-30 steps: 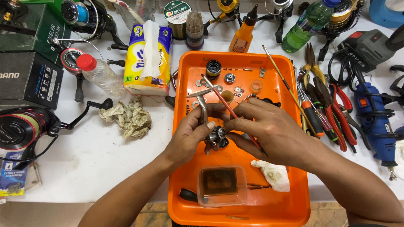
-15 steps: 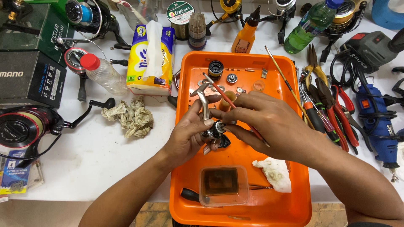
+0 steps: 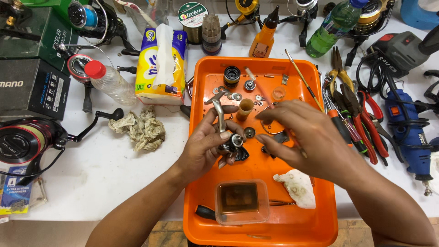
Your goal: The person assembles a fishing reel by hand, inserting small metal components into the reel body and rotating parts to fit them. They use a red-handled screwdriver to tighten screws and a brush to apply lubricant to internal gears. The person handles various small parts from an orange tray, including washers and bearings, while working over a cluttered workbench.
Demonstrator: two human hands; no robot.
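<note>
My left hand [image 3: 203,148] grips a small dark fishing reel body [image 3: 234,142] over the orange tray [image 3: 327,219]; its silver handle arm [image 3: 218,110] sticks up past my thumb. My right hand [image 3: 308,137] hovers just right of the reel, fingers spread toward it, not touching. A thin reddish stick [image 3: 264,93] runs under that palm and is held there. Loose washers, a black spool [image 3: 232,75] and a tan cylinder [image 3: 244,109] lie at the tray's far end. A clear tub of brown liquid [image 3: 240,199] and a soiled rag [image 3: 297,187] sit at the near end.
Left of the tray are a tissue pack [image 3: 161,64], a plastic bottle [image 3: 107,80], a crumpled rag [image 3: 139,128], a reel [image 3: 23,142] and boxes. Pliers and screwdrivers [image 3: 361,114] and a blue rotary tool [image 3: 409,132] lie on the right. Bottles and more reels line the back.
My right hand has come off the reel and moved right with the stick, its fingers spreading. The left hand still holds the reel, now turned a little more into view.
</note>
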